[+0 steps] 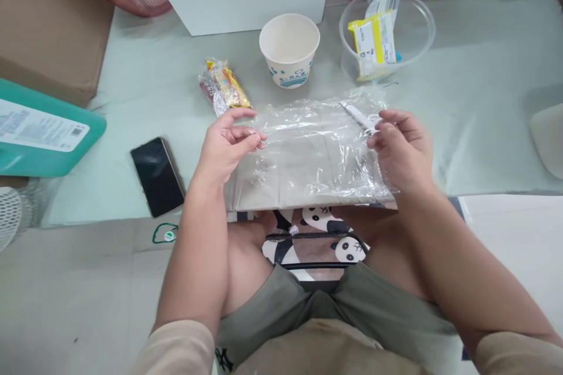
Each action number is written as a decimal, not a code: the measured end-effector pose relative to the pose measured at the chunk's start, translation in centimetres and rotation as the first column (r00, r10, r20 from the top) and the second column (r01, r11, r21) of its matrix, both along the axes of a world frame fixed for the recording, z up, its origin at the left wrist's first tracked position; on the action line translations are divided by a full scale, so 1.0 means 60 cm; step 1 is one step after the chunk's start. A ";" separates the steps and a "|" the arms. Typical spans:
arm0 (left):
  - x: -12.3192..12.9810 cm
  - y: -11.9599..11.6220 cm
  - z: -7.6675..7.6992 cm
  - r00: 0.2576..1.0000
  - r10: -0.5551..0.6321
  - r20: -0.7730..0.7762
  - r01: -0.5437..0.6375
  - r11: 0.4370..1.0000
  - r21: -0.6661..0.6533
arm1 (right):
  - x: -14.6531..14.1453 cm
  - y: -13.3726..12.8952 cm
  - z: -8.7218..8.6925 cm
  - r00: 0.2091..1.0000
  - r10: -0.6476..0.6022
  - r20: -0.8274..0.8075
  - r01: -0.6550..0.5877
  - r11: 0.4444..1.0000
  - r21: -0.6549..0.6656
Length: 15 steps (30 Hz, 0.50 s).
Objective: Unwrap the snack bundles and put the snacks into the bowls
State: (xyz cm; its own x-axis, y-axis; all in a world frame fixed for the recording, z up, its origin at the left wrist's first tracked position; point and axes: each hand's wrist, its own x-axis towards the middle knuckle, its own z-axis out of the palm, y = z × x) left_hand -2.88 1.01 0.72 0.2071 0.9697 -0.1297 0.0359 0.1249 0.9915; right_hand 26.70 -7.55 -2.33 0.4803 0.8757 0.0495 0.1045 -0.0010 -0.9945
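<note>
At the pale-green-covered bench [484, 99], we see two hands pinched closed on one clear, crinkled, rectangular plastic film [303, 149]: the left hand [225, 143] on its left side, the right hand [407, 152] on its right, by one slim white strip [358, 116]. The film's long axis runs left to right along the bench's near edge. Just beyond stands one white, blue-printed paper cup [288, 74]; rightward, bench stretches to one white, rounded container [549, 140].

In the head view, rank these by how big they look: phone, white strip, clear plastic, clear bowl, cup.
1. Clear plastic
2. Clear bowl
3. Cup and phone: close in size, and the phone looks nearer the camera, so I won't rank them.
4. White strip
</note>
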 end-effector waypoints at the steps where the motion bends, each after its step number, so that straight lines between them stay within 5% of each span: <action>1: -0.001 -0.001 -0.003 1.000 0.012 -0.012 -0.012 0.999 0.040 | 0.002 -0.002 0.000 0.999 0.025 0.045 -0.026 1.000 0.005; 5: -0.006 -0.002 -0.010 0.995 0.034 -0.094 -0.017 0.985 0.173 | 0.008 -0.011 0.003 0.966 0.109 0.233 -0.112 0.994 0.002; 10: -0.016 0.006 -0.025 0.923 0.137 -0.359 0.032 0.903 0.428 | 0.001 -0.014 0.023 0.837 -0.005 0.548 0.025 0.999 -0.029; 15: -0.015 0.017 -0.031 0.944 0.295 -0.151 -0.123 0.734 0.668 | -0.003 -0.015 0.040 0.729 -0.171 0.663 0.054 0.980 0.193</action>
State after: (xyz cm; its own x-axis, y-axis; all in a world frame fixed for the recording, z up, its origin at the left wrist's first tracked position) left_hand -3.80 2.05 -1.12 0.0368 0.8520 0.5222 0.3235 -0.5046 0.8005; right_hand 26.55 -8.46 0.10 0.3634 0.7707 0.5234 0.7545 0.0861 -0.6506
